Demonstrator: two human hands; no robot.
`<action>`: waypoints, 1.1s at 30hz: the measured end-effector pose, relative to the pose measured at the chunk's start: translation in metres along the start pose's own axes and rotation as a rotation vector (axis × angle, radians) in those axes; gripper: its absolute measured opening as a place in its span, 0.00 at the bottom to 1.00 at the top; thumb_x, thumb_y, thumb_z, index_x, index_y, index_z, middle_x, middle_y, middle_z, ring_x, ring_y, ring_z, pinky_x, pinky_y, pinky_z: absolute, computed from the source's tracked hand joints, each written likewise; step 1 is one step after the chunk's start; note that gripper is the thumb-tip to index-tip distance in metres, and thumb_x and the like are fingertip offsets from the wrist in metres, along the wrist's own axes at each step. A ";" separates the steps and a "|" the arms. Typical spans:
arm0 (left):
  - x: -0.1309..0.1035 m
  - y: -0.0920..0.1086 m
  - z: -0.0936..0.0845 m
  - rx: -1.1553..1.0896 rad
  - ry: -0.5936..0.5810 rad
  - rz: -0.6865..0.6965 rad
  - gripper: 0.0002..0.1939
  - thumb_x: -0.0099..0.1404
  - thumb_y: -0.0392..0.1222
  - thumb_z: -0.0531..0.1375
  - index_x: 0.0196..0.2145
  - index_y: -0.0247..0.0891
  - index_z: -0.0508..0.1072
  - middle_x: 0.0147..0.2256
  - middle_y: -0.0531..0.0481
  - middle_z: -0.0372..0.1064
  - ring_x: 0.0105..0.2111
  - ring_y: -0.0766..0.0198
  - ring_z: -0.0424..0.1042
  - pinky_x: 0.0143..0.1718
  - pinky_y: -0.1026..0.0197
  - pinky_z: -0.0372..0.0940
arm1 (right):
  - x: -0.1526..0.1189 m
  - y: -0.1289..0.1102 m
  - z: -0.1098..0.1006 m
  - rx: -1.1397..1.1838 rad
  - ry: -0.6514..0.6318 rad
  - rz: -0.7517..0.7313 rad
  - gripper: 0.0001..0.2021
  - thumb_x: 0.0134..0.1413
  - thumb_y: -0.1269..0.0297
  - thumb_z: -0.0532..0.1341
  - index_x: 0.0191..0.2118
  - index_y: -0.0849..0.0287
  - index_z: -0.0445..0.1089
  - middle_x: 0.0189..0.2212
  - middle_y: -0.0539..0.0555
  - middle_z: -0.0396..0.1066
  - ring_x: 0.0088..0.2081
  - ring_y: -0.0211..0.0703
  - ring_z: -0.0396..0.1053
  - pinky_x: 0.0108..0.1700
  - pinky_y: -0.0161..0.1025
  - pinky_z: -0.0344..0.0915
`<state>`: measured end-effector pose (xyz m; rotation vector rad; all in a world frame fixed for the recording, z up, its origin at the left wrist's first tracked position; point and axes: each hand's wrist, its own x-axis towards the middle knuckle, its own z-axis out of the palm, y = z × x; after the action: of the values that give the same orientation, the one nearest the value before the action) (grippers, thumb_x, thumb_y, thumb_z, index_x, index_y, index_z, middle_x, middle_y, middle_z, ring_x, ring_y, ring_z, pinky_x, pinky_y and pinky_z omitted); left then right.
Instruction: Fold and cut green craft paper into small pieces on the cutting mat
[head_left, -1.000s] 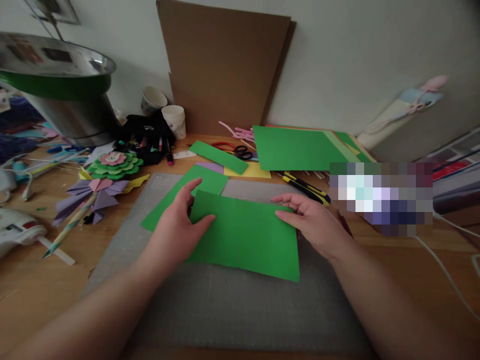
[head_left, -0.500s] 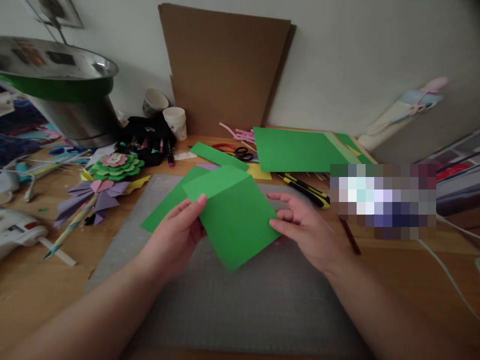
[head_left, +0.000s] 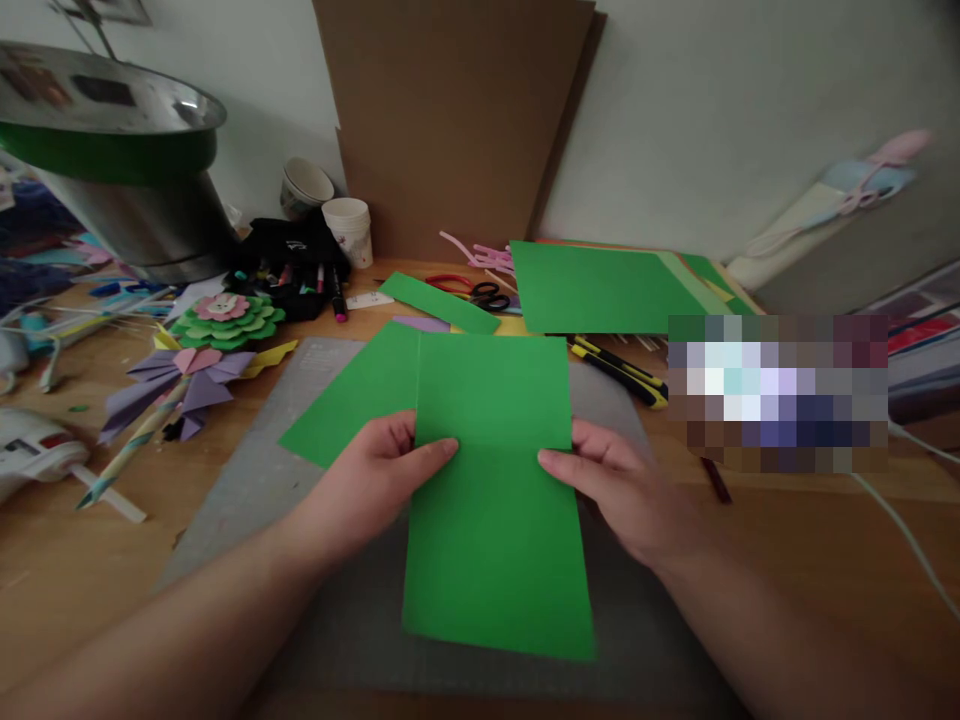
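A green paper rectangle (head_left: 495, 520) is held upright over the grey cutting mat (head_left: 217, 520), its long sides running toward me. My left hand (head_left: 390, 460) pinches its left edge, thumb on top. On the right edge, my right hand (head_left: 607, 475) grips it the same way, fingers behind. Another green sheet (head_left: 360, 390) lies on the mat, partly behind the held paper. A narrow green strip (head_left: 439, 302) rests beyond them, beside black-handled scissors (head_left: 491, 296).
Yellow-black cutters (head_left: 622, 372) lie right of the mat, below stacked green sheets (head_left: 592, 290). At left are a paper flower (head_left: 225, 315), a glue gun (head_left: 37, 450) and a metal bowl (head_left: 165, 150). Paper cups (head_left: 349, 230) stand by brown boards (head_left: 457, 130).
The held green paper has turned from a slanted, folded-looking position to a straight, extended one. My left thumb now lies further over it, and my right fingers have closed at its edge.
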<state>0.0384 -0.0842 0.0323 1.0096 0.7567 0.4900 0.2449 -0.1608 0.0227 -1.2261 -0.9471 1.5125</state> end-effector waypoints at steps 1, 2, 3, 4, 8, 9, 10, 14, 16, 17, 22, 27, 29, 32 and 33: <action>0.000 -0.001 0.000 -0.003 0.006 0.015 0.06 0.58 0.40 0.64 0.33 0.37 0.76 0.28 0.52 0.76 0.27 0.66 0.73 0.32 0.64 0.69 | 0.001 0.000 0.000 0.008 0.025 0.002 0.09 0.51 0.61 0.64 0.40 0.52 0.74 0.36 0.50 0.76 0.36 0.42 0.73 0.43 0.42 0.67; 0.000 -0.001 -0.001 -0.006 0.015 0.033 0.06 0.58 0.40 0.64 0.34 0.38 0.76 0.29 0.52 0.76 0.28 0.66 0.74 0.33 0.64 0.69 | 0.002 0.000 0.000 0.014 0.060 0.011 0.08 0.49 0.62 0.64 0.37 0.52 0.74 0.34 0.50 0.76 0.35 0.42 0.73 0.42 0.42 0.67; -0.001 -0.002 -0.001 -0.010 0.025 0.052 0.06 0.58 0.39 0.63 0.34 0.38 0.76 0.29 0.53 0.76 0.28 0.66 0.74 0.34 0.63 0.68 | 0.003 0.000 0.000 0.018 0.099 0.028 0.06 0.48 0.63 0.64 0.35 0.52 0.75 0.32 0.50 0.76 0.34 0.42 0.73 0.41 0.42 0.67; -0.001 -0.001 -0.001 -0.011 0.037 0.065 0.06 0.57 0.39 0.63 0.35 0.39 0.76 0.29 0.54 0.75 0.28 0.67 0.73 0.34 0.64 0.68 | 0.004 0.000 -0.001 0.027 0.132 0.052 0.06 0.46 0.63 0.65 0.33 0.53 0.75 0.30 0.50 0.76 0.33 0.42 0.73 0.40 0.41 0.67; -0.005 0.006 0.000 -0.023 0.071 0.010 0.06 0.54 0.39 0.62 0.31 0.38 0.77 0.25 0.53 0.73 0.23 0.68 0.70 0.27 0.66 0.64 | 0.005 -0.004 -0.004 0.100 0.134 0.163 0.05 0.42 0.61 0.66 0.30 0.52 0.75 0.25 0.49 0.74 0.27 0.39 0.71 0.32 0.37 0.66; -0.006 0.009 0.000 -0.042 0.057 -0.021 0.07 0.53 0.41 0.61 0.30 0.37 0.76 0.25 0.51 0.73 0.24 0.66 0.70 0.26 0.65 0.63 | 0.005 -0.005 -0.004 0.104 0.113 0.165 0.04 0.43 0.62 0.65 0.29 0.53 0.75 0.24 0.49 0.74 0.25 0.38 0.70 0.29 0.36 0.64; -0.007 0.011 -0.001 -0.064 0.031 -0.054 0.09 0.52 0.43 0.60 0.29 0.36 0.76 0.25 0.49 0.73 0.24 0.64 0.70 0.27 0.64 0.63 | 0.004 -0.006 -0.004 0.091 0.094 0.151 0.04 0.44 0.63 0.64 0.27 0.53 0.75 0.24 0.49 0.73 0.24 0.36 0.68 0.27 0.35 0.62; -0.004 0.011 -0.005 0.020 0.025 -0.069 0.14 0.54 0.50 0.60 0.33 0.36 0.72 0.28 0.49 0.70 0.26 0.64 0.68 0.27 0.63 0.62 | 0.003 -0.003 -0.006 -0.075 0.018 0.024 0.09 0.47 0.70 0.58 0.26 0.53 0.76 0.24 0.47 0.72 0.23 0.32 0.64 0.26 0.32 0.58; -0.001 0.007 -0.006 0.152 0.064 -0.014 0.14 0.53 0.44 0.64 0.36 0.38 0.69 0.30 0.53 0.68 0.26 0.69 0.66 0.27 0.66 0.59 | 0.003 -0.003 -0.010 -0.165 -0.048 -0.034 0.12 0.46 0.73 0.57 0.29 0.52 0.76 0.27 0.47 0.73 0.26 0.32 0.65 0.29 0.32 0.59; 0.001 0.005 -0.007 0.214 0.066 0.017 0.15 0.51 0.41 0.66 0.37 0.39 0.68 0.30 0.55 0.67 0.26 0.70 0.65 0.27 0.68 0.58 | 0.004 -0.003 -0.012 -0.171 -0.093 -0.046 0.13 0.44 0.74 0.57 0.32 0.52 0.76 0.29 0.47 0.73 0.28 0.33 0.66 0.31 0.32 0.59; -0.001 0.001 -0.003 0.451 0.018 0.081 0.11 0.53 0.37 0.62 0.36 0.38 0.68 0.30 0.55 0.64 0.29 0.69 0.64 0.29 0.68 0.58 | 0.006 -0.008 -0.014 -0.024 -0.137 0.110 0.12 0.49 0.62 0.54 0.40 0.53 0.68 0.37 0.52 0.75 0.33 0.41 0.70 0.31 0.35 0.61; -0.008 -0.004 0.009 0.579 -0.070 0.098 0.11 0.55 0.34 0.60 0.38 0.40 0.69 0.31 0.55 0.66 0.32 0.68 0.66 0.32 0.67 0.60 | -0.003 -0.006 0.007 -0.531 -0.134 0.120 0.09 0.54 0.57 0.58 0.35 0.55 0.70 0.29 0.49 0.71 0.31 0.38 0.66 0.31 0.34 0.59; -0.009 -0.007 0.012 0.603 -0.062 0.093 0.13 0.54 0.35 0.60 0.39 0.40 0.69 0.32 0.55 0.67 0.32 0.67 0.66 0.32 0.67 0.61 | -0.005 -0.004 0.014 -0.627 -0.140 0.106 0.08 0.54 0.59 0.57 0.31 0.56 0.70 0.26 0.48 0.68 0.28 0.36 0.63 0.29 0.34 0.57; -0.010 -0.009 0.012 0.662 -0.033 0.013 0.09 0.56 0.40 0.59 0.36 0.39 0.70 0.30 0.54 0.68 0.31 0.66 0.66 0.30 0.66 0.60 | -0.006 -0.005 0.018 -0.661 -0.116 0.110 0.08 0.54 0.61 0.56 0.29 0.57 0.68 0.24 0.47 0.65 0.26 0.35 0.60 0.27 0.33 0.55; -0.010 -0.010 0.011 0.696 -0.033 -0.029 0.07 0.57 0.42 0.59 0.34 0.38 0.71 0.28 0.55 0.67 0.28 0.67 0.65 0.27 0.67 0.59 | -0.006 -0.005 0.019 -0.663 -0.112 0.117 0.08 0.54 0.62 0.56 0.29 0.57 0.68 0.24 0.47 0.65 0.26 0.35 0.60 0.27 0.33 0.55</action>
<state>0.0403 -0.1019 0.0305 1.6433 0.9352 0.1758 0.2279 -0.1655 0.0329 -1.6900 -1.5508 1.4083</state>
